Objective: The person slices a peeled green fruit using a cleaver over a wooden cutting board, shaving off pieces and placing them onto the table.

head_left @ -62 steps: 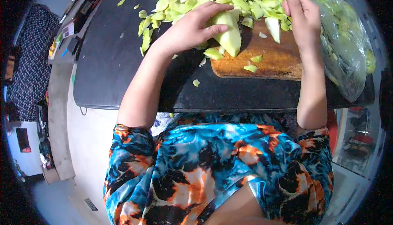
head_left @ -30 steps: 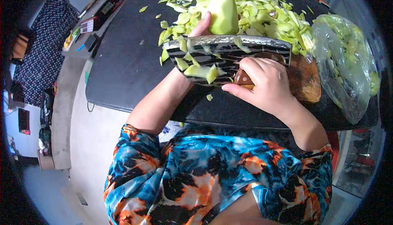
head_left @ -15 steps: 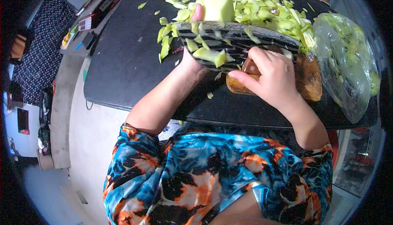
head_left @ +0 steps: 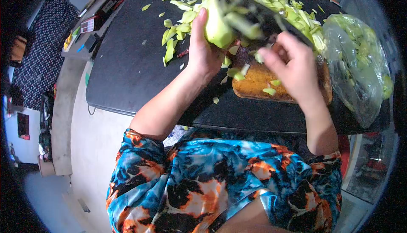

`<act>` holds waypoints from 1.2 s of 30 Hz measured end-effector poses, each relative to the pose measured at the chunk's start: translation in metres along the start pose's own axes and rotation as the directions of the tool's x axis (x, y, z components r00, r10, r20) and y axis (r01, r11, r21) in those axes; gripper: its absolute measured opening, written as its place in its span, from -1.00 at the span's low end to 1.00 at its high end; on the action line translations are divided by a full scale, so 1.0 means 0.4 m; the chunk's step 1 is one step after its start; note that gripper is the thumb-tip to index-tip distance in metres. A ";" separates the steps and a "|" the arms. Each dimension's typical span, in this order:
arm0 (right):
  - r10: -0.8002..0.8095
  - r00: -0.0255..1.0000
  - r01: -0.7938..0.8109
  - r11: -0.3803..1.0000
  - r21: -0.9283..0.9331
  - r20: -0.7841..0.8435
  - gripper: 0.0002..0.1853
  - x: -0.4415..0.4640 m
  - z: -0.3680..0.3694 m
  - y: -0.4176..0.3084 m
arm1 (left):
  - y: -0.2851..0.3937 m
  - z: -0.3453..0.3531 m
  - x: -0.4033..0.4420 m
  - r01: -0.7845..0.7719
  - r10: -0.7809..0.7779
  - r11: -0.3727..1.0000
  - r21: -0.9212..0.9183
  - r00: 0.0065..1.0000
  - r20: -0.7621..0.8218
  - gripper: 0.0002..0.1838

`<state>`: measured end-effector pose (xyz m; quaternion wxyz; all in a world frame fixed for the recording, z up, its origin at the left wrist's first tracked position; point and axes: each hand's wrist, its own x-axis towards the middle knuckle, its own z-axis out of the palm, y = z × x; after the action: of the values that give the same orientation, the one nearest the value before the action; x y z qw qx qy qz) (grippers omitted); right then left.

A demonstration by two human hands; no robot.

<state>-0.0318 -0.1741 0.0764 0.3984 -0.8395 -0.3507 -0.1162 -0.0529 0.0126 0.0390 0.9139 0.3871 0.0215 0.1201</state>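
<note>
My left hand is wrapped round a peeled pale-green fruit, its thumb along the near side. The fruit is tilted; its exact kind I cannot make out. In my right hand is a cleaver, closed round a handle that is mostly hidden. Its broad dark blade, smeared by motion, is raised beside the fruit's right side, with pale green slivers stuck on it. Below both hands lies a wooden cutting board with a few cut pieces on it.
A heap of pale green slices spreads over the back of the black table. To the right sits a clear plastic bag with green pieces inside. A side counter with small items stands at left.
The cleaver has swung up from its low, flat position in front of the fruit, its blade now beside the fruit's right side. The fruit has tilted, and more of the board shows.
</note>
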 end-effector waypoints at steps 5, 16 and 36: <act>-0.247 0.965 0.252 0.966 -0.053 0.083 -0.59 -0.033 0.042 -0.019 | -0.006 -0.006 -0.007 0.021 -0.014 0.994 -0.110 0.998 0.068 -0.32; 0.079 0.983 -0.093 0.993 -0.077 -0.167 -0.52 0.048 0.006 0.107 | 0.011 0.004 -0.008 0.044 -0.048 0.996 0.073 0.998 0.047 -0.32; -0.373 0.924 0.382 0.914 -0.133 0.090 -0.56 -0.049 0.075 -0.020 | 0.015 -0.006 -0.011 0.375 -0.283 0.853 -0.362 0.916 0.283 -0.17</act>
<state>-0.0543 -0.1580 0.0523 0.2938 -0.7865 -0.5089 -0.1901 -0.0587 0.0171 0.0414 0.9780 0.1885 -0.0388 -0.0806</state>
